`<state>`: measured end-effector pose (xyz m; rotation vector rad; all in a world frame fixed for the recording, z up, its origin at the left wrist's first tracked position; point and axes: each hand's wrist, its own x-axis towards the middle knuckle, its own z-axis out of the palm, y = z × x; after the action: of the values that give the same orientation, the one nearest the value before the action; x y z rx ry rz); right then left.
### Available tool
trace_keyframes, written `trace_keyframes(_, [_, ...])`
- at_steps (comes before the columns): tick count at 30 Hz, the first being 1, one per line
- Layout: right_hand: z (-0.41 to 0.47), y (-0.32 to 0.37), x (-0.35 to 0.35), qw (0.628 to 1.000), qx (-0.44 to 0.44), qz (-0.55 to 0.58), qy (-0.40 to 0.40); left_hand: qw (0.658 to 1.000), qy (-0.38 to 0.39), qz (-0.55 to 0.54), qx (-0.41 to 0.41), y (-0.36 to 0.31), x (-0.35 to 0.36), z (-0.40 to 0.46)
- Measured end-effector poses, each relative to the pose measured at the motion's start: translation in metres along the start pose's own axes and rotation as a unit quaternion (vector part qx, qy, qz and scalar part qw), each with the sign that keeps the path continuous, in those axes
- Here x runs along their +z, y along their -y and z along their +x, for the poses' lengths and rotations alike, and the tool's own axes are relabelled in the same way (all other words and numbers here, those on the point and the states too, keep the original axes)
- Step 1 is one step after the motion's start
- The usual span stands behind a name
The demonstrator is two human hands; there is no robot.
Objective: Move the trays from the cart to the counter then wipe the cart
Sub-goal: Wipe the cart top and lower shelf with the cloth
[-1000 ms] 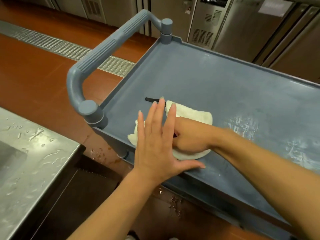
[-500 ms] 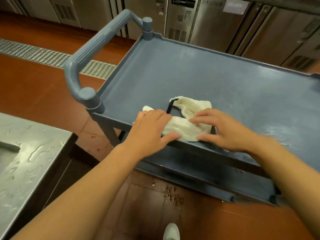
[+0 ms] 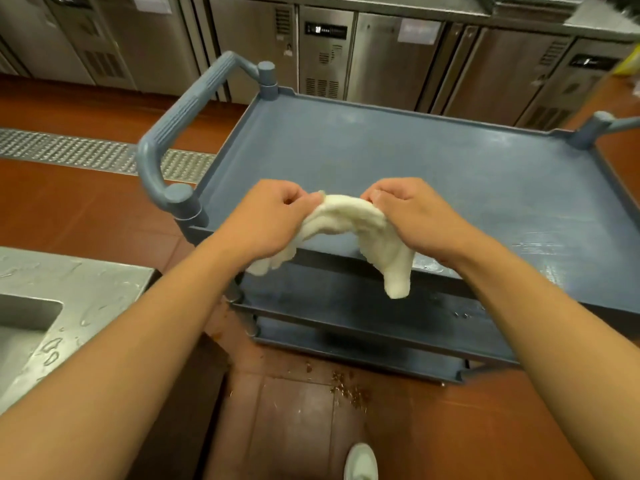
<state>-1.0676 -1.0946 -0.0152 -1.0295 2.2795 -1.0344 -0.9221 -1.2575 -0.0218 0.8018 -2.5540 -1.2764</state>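
Above the cart's [image 3: 398, 161] near edge, left hand [image 3: 268, 220] and right hand [image 3: 415, 216] each pinch one end of a white cloth [image 3: 349, 216], held up off the shelf. No trays on top shelf; moving looks done. Wet streaks at right suggest wiping partly done, lower shelves probably left.

Commercial kitchen: steel undercounter fridges [image 3: 391, 53] (digital displays), floor drain [image 3: 86, 152].

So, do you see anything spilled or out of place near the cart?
Yes. Small brown crumbs are scattered on the red tiled floor below the blue-grey plastic cart. Water droplets lie on the steel counter. Both hands hold the white cloth above the cart.
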Motion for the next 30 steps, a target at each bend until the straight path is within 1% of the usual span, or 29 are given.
trace_keyframes(1, [-0.012,0.001,0.007,0.999,0.017,0.027,0.020,0.997,0.045,-0.041,-0.043,0.004,-0.003,-0.010])
trace_keyframes(3, [-0.035,-0.007,0.024,0.994,0.044,0.066,0.077,0.977,0.116,-0.126,-0.126,0.024,0.001,-0.025])
trace_keyframes(6, [-0.058,-0.036,0.052,0.983,0.047,0.042,0.170,0.922,0.169,-0.253,-0.240,0.063,0.022,-0.036])
trace_keyframes(8, [-0.068,-0.065,0.073,0.979,0.048,0.015,0.197,0.893,0.202,-0.288,-0.279,0.088,0.039,-0.041])
trace_keyframes(10, [-0.075,-0.097,0.092,0.977,0.057,0.015,0.204,0.886,0.237,-0.279,-0.287,0.109,0.056,-0.044])
trace_keyframes(12, [-0.078,-0.128,0.105,0.972,0.079,0.030,0.220,0.892,0.278,-0.228,-0.275,0.129,0.070,-0.045])
trace_keyframes(13, [-0.079,-0.142,0.109,0.968,0.091,0.038,0.232,0.887,0.311,-0.212,-0.267,0.141,0.075,-0.045])
trace_keyframes(15, [-0.078,-0.169,0.109,0.963,0.106,0.042,0.244,0.866,0.384,-0.196,-0.252,0.162,0.083,-0.043])
trace_keyframes(17, [-0.076,-0.193,0.108,0.961,0.117,0.047,0.246,0.861,0.426,-0.152,-0.233,0.179,0.088,-0.038])
trace_keyframes(18, [-0.074,-0.205,0.107,0.961,0.122,0.048,0.243,0.869,0.422,-0.122,-0.227,0.185,0.092,-0.035])
trace_keyframes(20, [-0.069,-0.228,0.109,0.963,0.118,0.031,0.239,0.895,0.377,-0.072,-0.229,0.193,0.100,-0.031])
trace_keyframes(24, [-0.063,-0.264,0.124,0.970,0.105,-0.030,0.215,0.921,0.338,0.034,-0.192,0.207,0.121,-0.028])
trace_keyframes(26, [-0.056,-0.276,0.126,0.974,0.091,-0.052,0.201,0.931,0.308,0.006,-0.195,0.219,0.129,-0.028])
trace_keyframes(28, [-0.050,-0.289,0.125,0.975,0.097,-0.051,0.193,0.937,0.280,-0.029,-0.205,0.233,0.131,-0.026])
trace_keyframes(30, [-0.042,-0.301,0.125,0.976,0.108,-0.034,0.185,0.944,0.266,-0.016,-0.195,0.247,0.131,-0.018])
